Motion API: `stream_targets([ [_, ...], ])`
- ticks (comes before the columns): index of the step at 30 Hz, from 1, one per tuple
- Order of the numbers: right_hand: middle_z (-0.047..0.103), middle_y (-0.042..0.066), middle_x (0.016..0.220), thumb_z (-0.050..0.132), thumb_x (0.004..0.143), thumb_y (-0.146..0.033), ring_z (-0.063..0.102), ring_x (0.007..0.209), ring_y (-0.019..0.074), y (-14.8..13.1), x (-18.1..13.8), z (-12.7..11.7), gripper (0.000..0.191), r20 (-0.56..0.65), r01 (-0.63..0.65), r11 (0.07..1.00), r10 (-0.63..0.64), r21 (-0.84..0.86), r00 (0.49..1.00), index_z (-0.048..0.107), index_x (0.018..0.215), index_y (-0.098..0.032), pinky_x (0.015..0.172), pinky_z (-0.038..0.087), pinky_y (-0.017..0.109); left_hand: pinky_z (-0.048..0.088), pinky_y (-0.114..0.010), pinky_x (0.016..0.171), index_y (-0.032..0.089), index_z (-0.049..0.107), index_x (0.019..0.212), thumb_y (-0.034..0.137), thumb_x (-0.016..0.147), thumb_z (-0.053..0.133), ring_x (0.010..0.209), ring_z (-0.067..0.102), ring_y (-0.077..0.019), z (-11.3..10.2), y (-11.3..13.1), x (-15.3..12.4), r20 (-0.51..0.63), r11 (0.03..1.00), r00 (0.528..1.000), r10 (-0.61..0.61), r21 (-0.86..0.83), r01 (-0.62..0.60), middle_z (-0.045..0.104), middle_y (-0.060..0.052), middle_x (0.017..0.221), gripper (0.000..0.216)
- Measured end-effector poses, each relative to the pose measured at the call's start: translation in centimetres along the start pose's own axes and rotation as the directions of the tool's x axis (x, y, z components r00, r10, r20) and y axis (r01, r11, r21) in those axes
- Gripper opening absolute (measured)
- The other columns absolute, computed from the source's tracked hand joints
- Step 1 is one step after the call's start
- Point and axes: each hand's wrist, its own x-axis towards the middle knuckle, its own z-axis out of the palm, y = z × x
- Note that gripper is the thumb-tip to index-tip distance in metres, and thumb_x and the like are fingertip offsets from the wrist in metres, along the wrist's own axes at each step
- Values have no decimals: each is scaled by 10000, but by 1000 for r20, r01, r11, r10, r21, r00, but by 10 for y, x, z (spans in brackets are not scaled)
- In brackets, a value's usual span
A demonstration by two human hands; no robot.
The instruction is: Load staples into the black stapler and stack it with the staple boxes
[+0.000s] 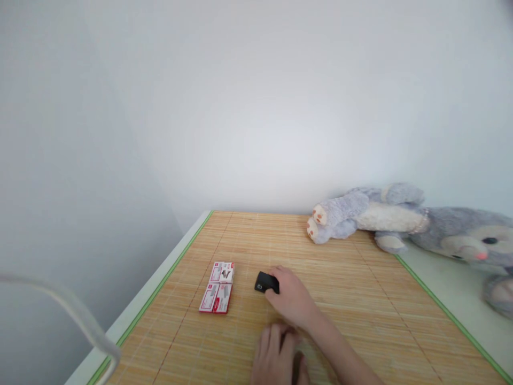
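My right hand is closed on a small black rectangular object with a light mark near its end, lying on the bamboo mat. Its fingers and thumb cover the right part of that object. Nearer to me, at the bottom edge, is my left hand, blurred by motion. Its fingers are bent, and something dark shows between thumb and fingers, too smeared to name. Left of both hands, small red and white boxes with stapler and staple pictures lie grouped on the mat.
A bamboo mat with a green border covers the tabletop. A grey and white plush toy lies along the back right against the pale wall. A white cable or bar curves in at the lower left.
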Motion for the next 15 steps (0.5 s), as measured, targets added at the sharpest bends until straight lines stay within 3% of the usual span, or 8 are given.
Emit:
stream_targets([
  [2,692,44,971,581,716,-133,611,938,207,20,-10,-25,249,50,38,999,-39,15,998,702,919,-208,848,439,287,522,-424,992,258,704,1140,240,846,581,1173,600,-282,-16,-4,11,-38,998,997,-63,-12,63,661,-80,1255,319],
  [6,725,21,972,559,748,-134,634,914,201,43,-23,-56,292,166,68,985,-94,158,982,726,972,-217,844,460,291,359,-518,1171,308,538,1444,322,897,571,1405,428,-305,-36,-8,31,-40,999,999,-35,-4,35,490,-47,1541,548],
  [9,746,18,1050,614,793,-187,648,988,216,45,-26,-60,305,187,95,970,-138,222,973,733,1069,-238,952,452,334,223,-562,1246,364,502,1475,415,923,582,1467,363,-301,-36,-7,37,24,999,999,26,-23,-26,459,-5,1580,561],
  [12,744,39,1100,723,802,-298,633,1074,251,43,-21,-54,287,118,120,969,-148,216,982,748,1083,-245,1041,420,400,161,-613,1256,364,518,1463,481,957,535,1492,337,-313,-30,-6,36,47,1000,999,26,0,-26,434,-1,1601,520],
  [15,710,70,1189,773,802,-395,608,1167,263,47,-17,-53,315,58,122,917,-155,379,986,765,1068,-227,1092,406,425,106,-695,1234,374,420,1531,476,972,506,1512,303,-346,-26,-7,35,35,997,999,17,69,-20,383,-6,1632,574],
])
